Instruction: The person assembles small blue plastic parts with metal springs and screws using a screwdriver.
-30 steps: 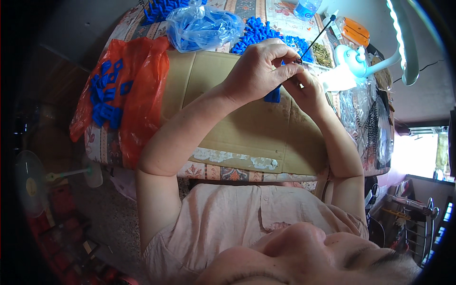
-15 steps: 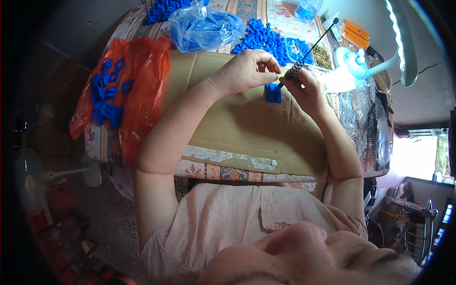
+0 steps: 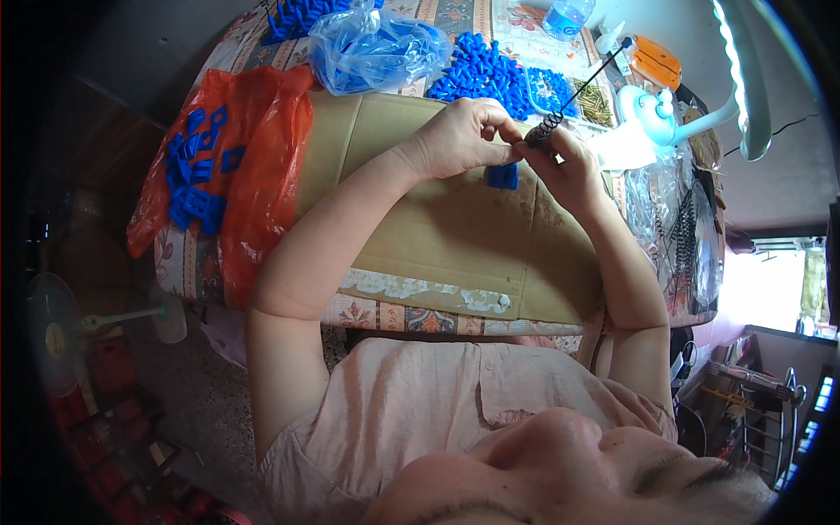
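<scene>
Over the cardboard sheet (image 3: pixel 420 219) my two hands meet fingertip to fingertip. My right hand (image 3: pixel 567 171) is closed round the lower end of a thin black rod with a coil spring (image 3: pixel 547 127), which slants up to the right and ends in a dark knob. Thumb and forefinger of my left hand (image 3: pixel 464 140) are pinched together against the right fingertips; whatever they grip there is hidden. A small blue plastic block (image 3: pixel 503 178) shows just below the fingers, its upper part covered by them.
An orange-red plastic bag (image 3: pixel 262 188) with blue frame-like parts lies at left. Behind the cardboard are a clear bag of blue parts (image 3: pixel 376 57), a pile of blue pieces (image 3: pixel 479 79), brass-coloured pins (image 3: pixel 595 103) and a bottle (image 3: pixel 567 19). A lit lamp (image 3: pixel 647 118) stands at right.
My left hand has shifted slightly right, and its thumb and forefinger have come together at the right fingertips. The right hand, with the rod, has barely moved.
</scene>
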Available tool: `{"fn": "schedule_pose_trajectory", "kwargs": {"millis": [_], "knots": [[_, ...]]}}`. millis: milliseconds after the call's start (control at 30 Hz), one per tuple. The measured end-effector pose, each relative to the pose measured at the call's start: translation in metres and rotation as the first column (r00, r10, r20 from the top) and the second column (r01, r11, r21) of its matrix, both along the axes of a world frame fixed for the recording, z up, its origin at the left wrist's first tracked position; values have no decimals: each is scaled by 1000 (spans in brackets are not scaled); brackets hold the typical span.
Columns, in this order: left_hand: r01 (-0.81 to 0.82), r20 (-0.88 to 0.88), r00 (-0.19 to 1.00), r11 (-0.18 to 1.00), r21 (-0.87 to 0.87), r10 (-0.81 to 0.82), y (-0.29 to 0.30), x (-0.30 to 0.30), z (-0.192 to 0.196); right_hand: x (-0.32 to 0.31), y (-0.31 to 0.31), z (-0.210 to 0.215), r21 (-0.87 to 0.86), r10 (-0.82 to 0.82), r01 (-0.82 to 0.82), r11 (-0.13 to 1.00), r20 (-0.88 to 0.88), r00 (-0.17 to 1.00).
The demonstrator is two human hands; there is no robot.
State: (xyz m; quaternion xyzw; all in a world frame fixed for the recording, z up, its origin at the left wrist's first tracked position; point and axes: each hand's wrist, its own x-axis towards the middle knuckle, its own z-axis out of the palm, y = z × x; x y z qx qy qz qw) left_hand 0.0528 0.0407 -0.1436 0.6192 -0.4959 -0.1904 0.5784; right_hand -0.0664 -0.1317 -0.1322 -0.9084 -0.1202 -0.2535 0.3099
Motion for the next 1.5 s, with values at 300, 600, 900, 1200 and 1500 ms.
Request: {"fn": "schedule_pose_trajectory", "kwargs": {"millis": [300,600,900,1200,1500], "knots": [[0,72,997,994,111,-8,2,2,3,-2,9,14,-1,7,-7,1000,-19,1000],[3,104,994,997,79,-11,3,-1,8,-3,12,26,28,-30,31,999,-6,1000],[-6,89,996,997,80,-1,3,-1,9,0,13,24,66,15,-15,998,4,1000],[-22,82,996,999,40,19,2,-6,11,0,11,23,43,2,-3,999,39,999],[-49,139,989,999,20,46,2,-10,13,-6,4,23,1,6,-6,1000,-17,1000]]}}
